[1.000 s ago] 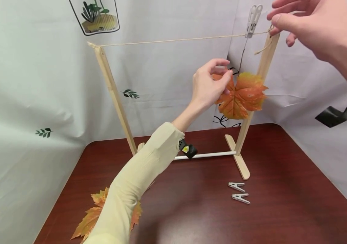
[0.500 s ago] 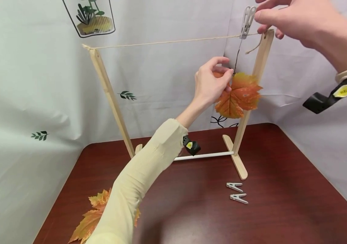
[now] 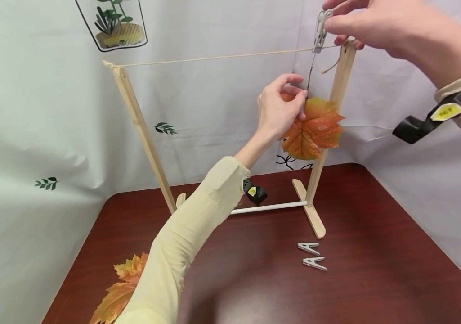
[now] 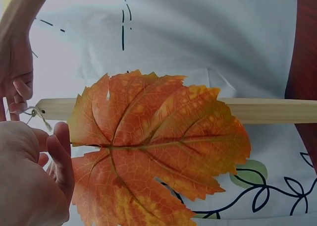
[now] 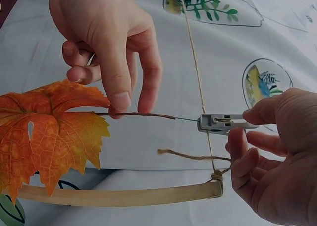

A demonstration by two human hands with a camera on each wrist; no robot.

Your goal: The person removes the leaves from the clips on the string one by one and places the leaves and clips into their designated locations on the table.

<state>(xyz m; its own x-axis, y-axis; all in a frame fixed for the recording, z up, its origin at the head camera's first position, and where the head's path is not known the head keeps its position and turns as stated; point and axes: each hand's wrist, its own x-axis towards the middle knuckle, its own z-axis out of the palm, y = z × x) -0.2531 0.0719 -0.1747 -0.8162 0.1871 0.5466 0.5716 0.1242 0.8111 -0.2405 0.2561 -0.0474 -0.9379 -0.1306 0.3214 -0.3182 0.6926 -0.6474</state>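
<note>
An orange artificial maple leaf (image 3: 313, 130) hangs by its thin stem from a white clothespin (image 3: 320, 31) clipped on the twine. My left hand (image 3: 276, 108) pinches the stem just above the leaf; in the right wrist view, the left thumb and a finger meet at the stem (image 5: 148, 115). At the clothespin's handle end is my right hand (image 3: 384, 27). Its thumb lies on the clothespin (image 5: 220, 123), with a finger on the other side. In the left wrist view the leaf (image 4: 153, 141) faces the camera, and the left hand covers its stem.
Twine (image 3: 214, 57) runs between two wooden posts (image 3: 143, 135) joined low down by a white rod (image 3: 270, 208). Two more clothespins (image 3: 314, 263) lie on the dark red table (image 3: 254, 288). Another leaf (image 3: 121, 288) lies at left, partly under the left sleeve.
My right hand has moved left and reached the clothespin's handles, having been apart from it. The left hand stays at the leaf's stem. The head view has shifted slightly.
</note>
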